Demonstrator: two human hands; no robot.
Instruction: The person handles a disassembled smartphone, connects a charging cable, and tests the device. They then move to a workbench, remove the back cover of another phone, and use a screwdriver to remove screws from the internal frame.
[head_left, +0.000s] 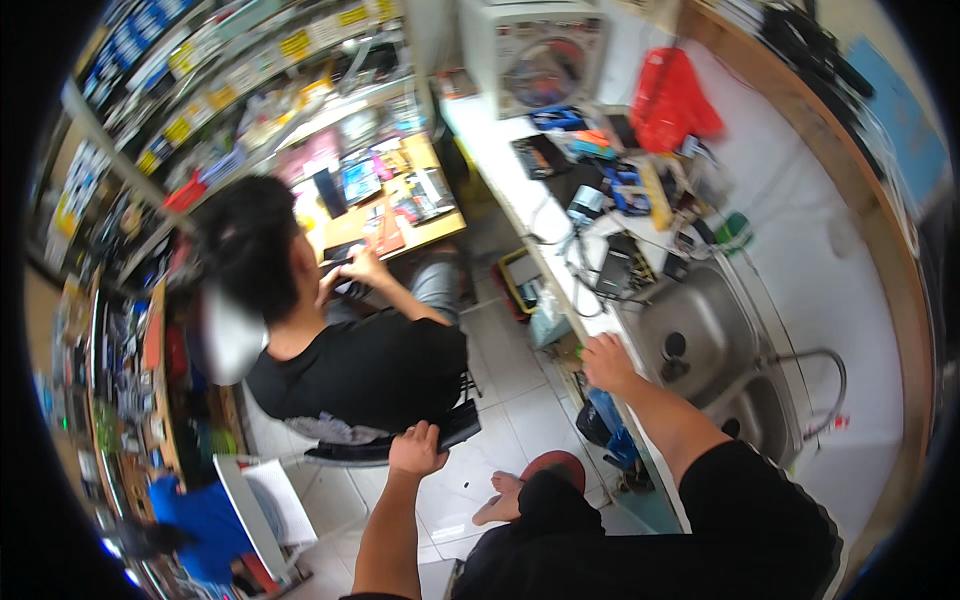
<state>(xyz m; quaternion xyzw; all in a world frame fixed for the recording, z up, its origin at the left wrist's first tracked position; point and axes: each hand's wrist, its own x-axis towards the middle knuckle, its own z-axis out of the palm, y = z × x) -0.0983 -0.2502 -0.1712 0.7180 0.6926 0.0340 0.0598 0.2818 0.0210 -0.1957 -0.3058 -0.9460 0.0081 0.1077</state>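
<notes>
My left hand [418,450] is closed over the top of a black chair backrest [460,425]. On that chair sits a person in a black shirt [370,375], turned away from me, with a dark phone-like device [345,252] in their hands. To the right, my right hand [606,362] rests at the white counter's edge [560,290] beside the sink, its fingers bent over the rim. A small green spot shows at those fingertips, too small to name.
A double steel sink [695,320] with a curved faucet [843,375] is set into the counter. Cables, a red plastic bag [672,100] and a boxed fan [545,60] lie farther along. Crowded shelves [250,90] line the left. A white chair [265,510] stands lower left.
</notes>
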